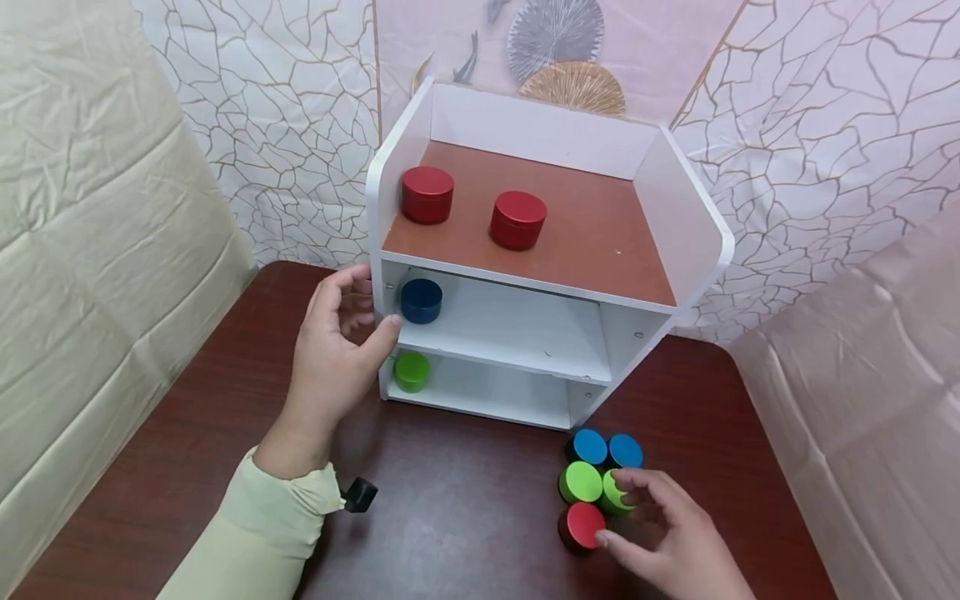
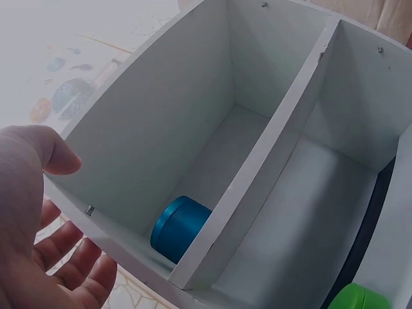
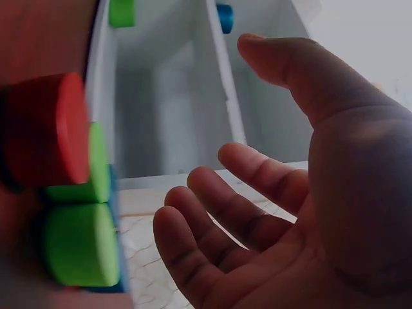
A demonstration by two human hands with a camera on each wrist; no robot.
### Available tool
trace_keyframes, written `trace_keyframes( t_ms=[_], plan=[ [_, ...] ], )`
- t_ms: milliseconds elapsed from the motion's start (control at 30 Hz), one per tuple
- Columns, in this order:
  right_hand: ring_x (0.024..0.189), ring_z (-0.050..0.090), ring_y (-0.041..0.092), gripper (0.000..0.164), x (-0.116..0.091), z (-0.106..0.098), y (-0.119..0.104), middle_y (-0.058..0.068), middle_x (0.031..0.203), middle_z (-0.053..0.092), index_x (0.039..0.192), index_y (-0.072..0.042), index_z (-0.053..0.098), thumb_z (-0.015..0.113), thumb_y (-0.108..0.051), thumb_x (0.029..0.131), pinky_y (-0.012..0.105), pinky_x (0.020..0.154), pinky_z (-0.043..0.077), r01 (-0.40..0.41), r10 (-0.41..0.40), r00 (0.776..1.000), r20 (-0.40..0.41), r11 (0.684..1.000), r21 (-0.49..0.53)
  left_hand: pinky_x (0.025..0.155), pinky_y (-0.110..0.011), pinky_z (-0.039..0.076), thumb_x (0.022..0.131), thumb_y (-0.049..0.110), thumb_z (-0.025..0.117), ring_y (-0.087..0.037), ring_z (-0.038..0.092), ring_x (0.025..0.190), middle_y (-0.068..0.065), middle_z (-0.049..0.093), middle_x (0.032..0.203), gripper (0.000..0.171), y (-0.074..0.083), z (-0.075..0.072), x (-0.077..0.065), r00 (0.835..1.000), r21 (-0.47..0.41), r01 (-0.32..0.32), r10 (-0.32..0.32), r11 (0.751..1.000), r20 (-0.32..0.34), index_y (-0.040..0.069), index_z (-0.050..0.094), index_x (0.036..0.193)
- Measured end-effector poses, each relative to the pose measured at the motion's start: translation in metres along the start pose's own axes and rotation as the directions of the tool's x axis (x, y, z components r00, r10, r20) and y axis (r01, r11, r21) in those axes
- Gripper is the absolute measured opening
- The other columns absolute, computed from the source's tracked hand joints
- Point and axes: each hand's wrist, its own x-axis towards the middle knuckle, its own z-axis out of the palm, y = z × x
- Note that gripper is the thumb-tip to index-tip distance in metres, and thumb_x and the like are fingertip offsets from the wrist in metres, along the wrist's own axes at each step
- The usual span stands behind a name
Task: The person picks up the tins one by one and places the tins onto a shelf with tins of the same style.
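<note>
My left hand is at the left side of a white shelf unit, relaxed fingers against the outer panel and thumb by its front edge. Inside, near that thumb, a dark blue round tin stands on the middle shelf. Below it is a green tin. My right hand is spread beside a cluster of tins on the table, holding nothing. Its thumb is near a red tin, its fingers over a green tin. Another green tin and two blue tins stand behind.
Two red tins stand on the unit's brown top, which has raised white sides. The dark wooden table runs in front. Patterned cloth hangs behind, and pale cloth lines both sides. A small black object sticks out at the left cuff.
</note>
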Motion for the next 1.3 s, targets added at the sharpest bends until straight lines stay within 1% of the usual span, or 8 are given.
trace_keyframes(
  t_ms=[133,300,367,533,667,800,1000,1300],
  plan=[
    [0.104,0.071,0.009,0.071,-0.007,0.012,0.009,-0.002,0.129,0.072,0.137,-0.019,0.070,0.104,-0.043,0.079,0.024,0.083,0.065,0.001,-0.001,0.999,-0.047,1.000,-0.007,0.104,-0.020,0.056,0.101,0.016,0.080,-0.017,0.061,0.124,-0.003,0.060,0.141,0.061,0.001,0.000,0.000,1.000,0.000,0.001,-0.001,1.000,0.001,0.017,0.057,0.157],
    [0.102,0.070,0.008,0.070,-0.010,0.021,0.018,0.000,0.126,0.071,0.135,-0.019,0.071,0.104,-0.043,0.079,0.023,0.082,0.064,-0.094,0.095,0.995,-0.025,0.995,0.018,0.104,-0.020,0.056,0.101,0.017,0.080,-0.016,0.060,0.124,-0.003,0.060,0.143,0.061,0.002,-0.001,0.000,1.000,0.013,0.004,-0.005,1.000,0.005,0.017,0.056,0.158],
    [0.101,0.070,0.009,0.070,-0.011,0.026,0.022,0.000,0.124,0.072,0.135,-0.018,0.071,0.105,-0.040,0.078,0.023,0.081,0.064,-0.103,0.104,0.994,-0.029,0.994,0.040,0.105,-0.020,0.056,0.101,0.017,0.080,-0.015,0.060,0.125,-0.002,0.060,0.143,0.061,0.002,-0.002,-0.001,1.000,0.018,0.008,-0.008,1.000,0.006,0.017,0.056,0.158],
    [0.096,0.069,0.005,0.071,-0.013,0.040,0.029,-0.001,0.117,0.071,0.135,-0.017,0.071,0.107,-0.031,0.075,0.023,0.078,0.065,-0.051,0.058,0.995,-0.087,0.996,0.075,0.104,-0.019,0.056,0.102,0.018,0.080,-0.016,0.060,0.125,-0.002,0.060,0.143,0.062,0.003,-0.003,-0.002,1.000,0.016,0.013,-0.013,1.000,0.004,0.018,0.056,0.158],
    [0.094,0.069,0.005,0.073,-0.015,0.048,0.030,-0.003,0.112,0.070,0.133,-0.018,0.072,0.109,-0.030,0.072,0.023,0.077,0.065,-0.043,0.052,0.992,-0.118,0.996,0.077,0.105,-0.019,0.056,0.102,0.018,0.080,-0.016,0.060,0.125,-0.002,0.060,0.143,0.062,0.003,-0.003,-0.002,1.000,0.020,0.014,-0.015,1.000,0.010,0.018,0.056,0.158],
    [0.092,0.068,0.004,0.072,-0.015,0.054,0.029,-0.004,0.108,0.069,0.132,-0.018,0.073,0.109,-0.030,0.071,0.022,0.076,0.065,-0.046,0.056,0.988,-0.147,0.997,0.067,0.104,-0.019,0.056,0.102,0.020,0.080,-0.015,0.061,0.125,-0.001,0.060,0.144,0.062,0.003,-0.002,-0.001,1.000,0.027,0.015,-0.016,1.000,0.018,0.019,0.056,0.159],
    [0.089,0.065,0.001,0.070,-0.016,0.061,0.033,-0.007,0.104,0.067,0.130,-0.018,0.074,0.109,-0.026,0.070,0.023,0.074,0.064,0.015,-0.007,0.978,-0.206,0.999,0.038,0.104,-0.019,0.056,0.102,0.020,0.080,-0.015,0.061,0.124,-0.001,0.060,0.143,0.062,0.002,-0.002,-0.001,1.000,0.028,0.007,-0.008,1.000,0.018,0.019,0.056,0.158],
    [0.089,0.065,0.000,0.071,-0.013,0.067,0.035,-0.008,0.106,0.067,0.131,-0.017,0.074,0.109,-0.029,0.071,0.023,0.074,0.064,0.032,-0.022,0.978,-0.209,0.999,0.044,0.104,-0.019,0.056,0.101,0.018,0.080,-0.015,0.061,0.124,-0.002,0.060,0.142,0.061,0.002,-0.002,0.000,1.000,0.026,0.002,-0.003,1.000,0.015,0.018,0.057,0.158]
  ],
)
